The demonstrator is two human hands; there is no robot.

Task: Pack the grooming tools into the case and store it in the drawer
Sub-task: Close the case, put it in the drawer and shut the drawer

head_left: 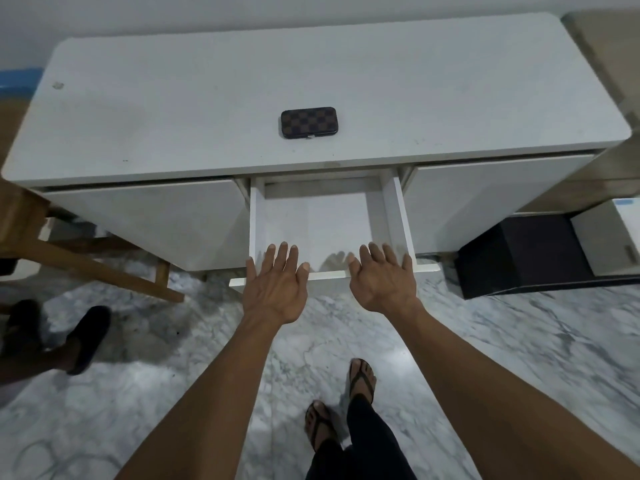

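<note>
A brown checkered case (308, 122) lies closed on the white desk top (173, 109), near the middle. Below it the centre drawer (393, 209) stands pulled out, and I see nothing inside it. My left hand (277, 285) and my right hand (382, 280) hover flat, fingers apart, over the drawer's front edge, one at each side. Neither hand holds anything. No loose grooming tools are in view.
A wooden chair frame (86, 261) stands at the left beside the desk. A black box (519, 254) and a white box (609, 237) sit on the floor at the right. Another person's sandalled foot (86, 337) is at the left. The floor is grey marble.
</note>
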